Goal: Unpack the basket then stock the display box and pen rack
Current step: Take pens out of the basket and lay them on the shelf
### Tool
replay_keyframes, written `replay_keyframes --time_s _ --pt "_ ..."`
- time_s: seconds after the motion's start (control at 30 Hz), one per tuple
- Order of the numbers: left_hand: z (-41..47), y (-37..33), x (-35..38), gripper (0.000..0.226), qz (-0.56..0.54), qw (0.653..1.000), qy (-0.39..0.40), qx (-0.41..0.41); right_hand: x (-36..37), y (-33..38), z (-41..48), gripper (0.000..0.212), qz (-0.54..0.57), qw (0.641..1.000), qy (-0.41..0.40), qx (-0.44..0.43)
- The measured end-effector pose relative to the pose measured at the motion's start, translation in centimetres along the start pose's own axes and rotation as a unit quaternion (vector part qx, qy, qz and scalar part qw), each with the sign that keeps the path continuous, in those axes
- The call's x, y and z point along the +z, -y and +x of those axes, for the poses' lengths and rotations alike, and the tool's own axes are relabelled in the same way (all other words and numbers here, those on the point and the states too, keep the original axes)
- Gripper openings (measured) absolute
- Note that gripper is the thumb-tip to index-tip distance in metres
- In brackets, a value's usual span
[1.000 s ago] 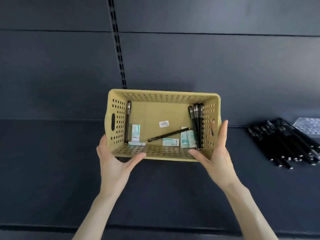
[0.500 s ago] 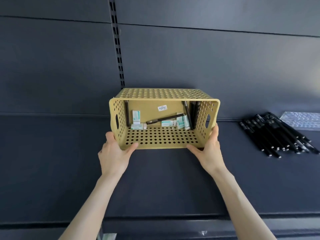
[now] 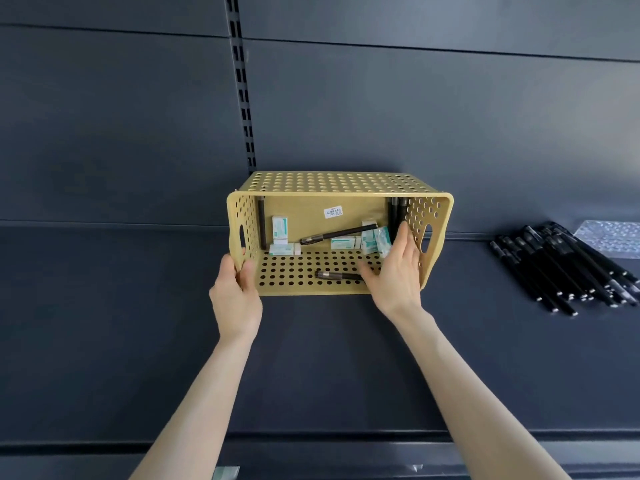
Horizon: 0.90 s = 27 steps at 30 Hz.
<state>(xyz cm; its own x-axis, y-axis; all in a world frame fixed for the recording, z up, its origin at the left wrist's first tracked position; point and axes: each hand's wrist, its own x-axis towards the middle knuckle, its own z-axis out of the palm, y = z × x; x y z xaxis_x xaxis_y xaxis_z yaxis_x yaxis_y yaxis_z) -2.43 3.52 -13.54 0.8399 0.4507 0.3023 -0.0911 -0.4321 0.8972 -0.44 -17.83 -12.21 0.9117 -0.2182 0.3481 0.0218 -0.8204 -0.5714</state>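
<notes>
Lying on its side on the dark shelf [image 3: 138, 323], the yellow basket [image 3: 332, 185] has its open mouth turned toward the person and one holed long wall down on the shelf. Right of the basket and well apart from it lies a pile of black pens [image 3: 561, 268], with a clear bubbled sheet [image 3: 609, 237] just behind the pile. The left hand [image 3: 235, 299] grips the basket's left rim, thumb inside and fingers curled round the outside. The right hand [image 3: 398, 275] reaches into the basket at its right end, fingers [image 3: 403, 237] straight and released, grasping nothing, tips near the right wall. Deep inside the basket, small white-and-teal boxes [image 3: 280, 230] sit heaped where its floor meets the lower wall. A slanted pen [image 3: 337, 234] leans across them. A loose pen [image 3: 337, 275] lies on the lower wall, its right end hidden behind the right thumb. Upright pens [image 3: 398, 216] stand against the right wall and a single pen [image 3: 261, 220] against the left. A white sticker [image 3: 333, 212] is on the basket's floor.
</notes>
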Motion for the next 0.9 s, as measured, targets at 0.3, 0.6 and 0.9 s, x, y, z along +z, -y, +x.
replay_keyframes --time_s 0.3,0.6,0.9 --pt "0.2 0.4 0.2 0.018 0.023 1.0 -0.006 0.018 2.5 -0.3 2.9 0.076 -0.044 0.999 -0.002 -0.002" --pt "0.3 0.3 0.4 0.019 0.022 1.0 -0.008 0.013 2.0 -0.2 2.4 0.087 -0.073 0.987 0.066 -0.125" --pt "-0.7 -1.0 0.0 0.042 0.029 0.999 -0.036 0.011 0.0 -1.9 1.6 0.065 -0.101 0.966 0.18 -0.156"
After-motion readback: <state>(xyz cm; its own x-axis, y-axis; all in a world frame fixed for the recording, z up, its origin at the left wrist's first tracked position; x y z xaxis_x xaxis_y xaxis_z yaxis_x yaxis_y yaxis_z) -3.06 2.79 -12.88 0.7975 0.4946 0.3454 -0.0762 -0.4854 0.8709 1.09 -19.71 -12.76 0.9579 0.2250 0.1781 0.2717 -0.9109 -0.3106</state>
